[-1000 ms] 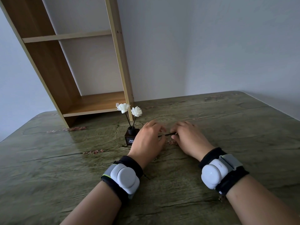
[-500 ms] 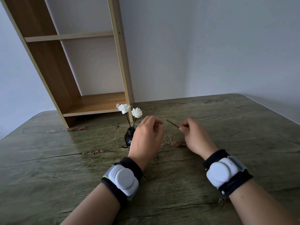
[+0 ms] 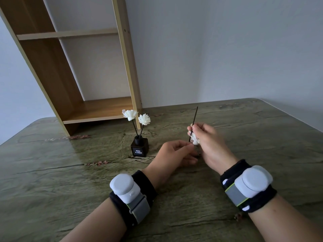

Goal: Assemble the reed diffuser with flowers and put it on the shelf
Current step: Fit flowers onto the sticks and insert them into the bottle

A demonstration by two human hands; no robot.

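A small black diffuser bottle (image 3: 139,147) labelled REED FLOWER stands on the table in front of the shelf, with two white flowers (image 3: 130,114) on black reeds in its neck. My right hand (image 3: 209,144) pinches a third black reed (image 3: 194,117), which points up and away. A loose white flower head (image 3: 194,140) sits at the reed's lower end, against my right palm. My left hand (image 3: 174,153) is just left of it, curled fingertips pinching that flower head.
The wooden shelf unit (image 3: 97,109) stands at the table's back left, its lowest board bare just behind the bottle. The green wood-grain table (image 3: 262,137) reaches to a grey wall. Small dried bits (image 3: 97,162) lie on the table left of my left hand.
Both hands rose from the table and shifted right. The reed turned from lying flat to pointing up in my right hand. A white flower head now shows at its lower end.
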